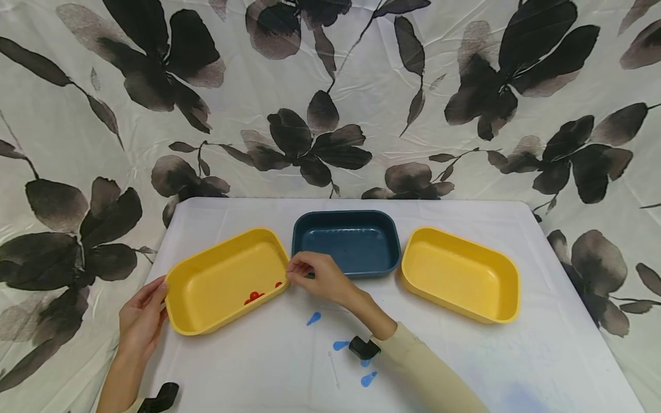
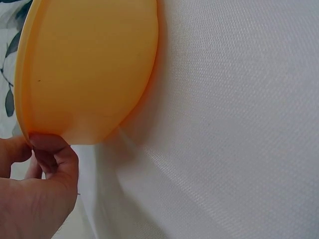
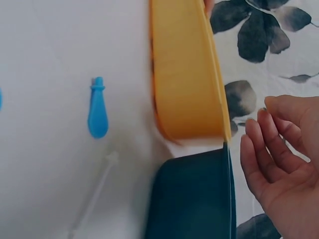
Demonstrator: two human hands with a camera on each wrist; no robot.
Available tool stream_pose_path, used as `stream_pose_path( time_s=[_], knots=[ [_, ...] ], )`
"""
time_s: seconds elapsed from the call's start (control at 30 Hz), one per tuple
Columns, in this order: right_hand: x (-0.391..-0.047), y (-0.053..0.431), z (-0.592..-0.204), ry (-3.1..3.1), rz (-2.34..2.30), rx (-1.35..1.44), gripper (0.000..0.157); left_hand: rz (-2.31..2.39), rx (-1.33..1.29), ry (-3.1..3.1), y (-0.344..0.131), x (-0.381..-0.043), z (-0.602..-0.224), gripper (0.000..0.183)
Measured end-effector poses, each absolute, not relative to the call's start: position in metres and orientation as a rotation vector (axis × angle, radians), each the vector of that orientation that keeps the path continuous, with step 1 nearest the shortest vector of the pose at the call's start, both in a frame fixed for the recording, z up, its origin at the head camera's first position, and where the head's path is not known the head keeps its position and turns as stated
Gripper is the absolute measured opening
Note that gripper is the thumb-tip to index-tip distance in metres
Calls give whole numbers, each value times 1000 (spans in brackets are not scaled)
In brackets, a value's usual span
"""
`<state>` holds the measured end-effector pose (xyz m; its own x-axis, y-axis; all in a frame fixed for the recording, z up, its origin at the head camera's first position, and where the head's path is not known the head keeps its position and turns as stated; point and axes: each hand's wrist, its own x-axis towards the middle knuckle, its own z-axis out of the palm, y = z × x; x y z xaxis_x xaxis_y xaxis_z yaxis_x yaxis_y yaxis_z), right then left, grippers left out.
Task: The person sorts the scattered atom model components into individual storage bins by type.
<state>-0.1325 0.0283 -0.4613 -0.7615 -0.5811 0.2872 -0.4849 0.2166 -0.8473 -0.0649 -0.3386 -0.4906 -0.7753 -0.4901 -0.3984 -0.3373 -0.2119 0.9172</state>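
Note:
My left hand [image 1: 142, 318] grips the left end of a yellow tray [image 1: 222, 281], thumb and fingers pinching its rim in the left wrist view. Inside this tray, several small red balls [image 1: 253, 296] lie along the near wall. My right hand [image 1: 322, 278] is by the tray's right end, beside a dark blue tray [image 1: 346, 244]. Its thumb and forefinger tips meet in the right wrist view, the other fingers loosely bent. A tiny dark speck shows at those fingertips [image 3: 266, 112]; whether they hold something is unclear.
Another yellow tray [image 1: 459, 275] stands to the right of the dark blue one. Several small blue teardrop-shaped pieces [image 1: 369, 379] and a thin white stick [image 1: 334, 370] lie on the white tabletop [image 1: 258, 373] at the front. Floral cloth [image 1: 387, 115] hangs behind.

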Motion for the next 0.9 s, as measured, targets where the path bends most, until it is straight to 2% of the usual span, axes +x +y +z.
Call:
stream_pose_path(
  time_s=[0.6,0.9],
  knots=[
    [-117,67,-475,2437,-1664,-953,7,-2189,978,-1867,-340,-62,-490,49],
    [-109,85,-483,2458,-1693,-891,8,-2137,1033,-1939,-339,-65,-485,39]
  ],
)
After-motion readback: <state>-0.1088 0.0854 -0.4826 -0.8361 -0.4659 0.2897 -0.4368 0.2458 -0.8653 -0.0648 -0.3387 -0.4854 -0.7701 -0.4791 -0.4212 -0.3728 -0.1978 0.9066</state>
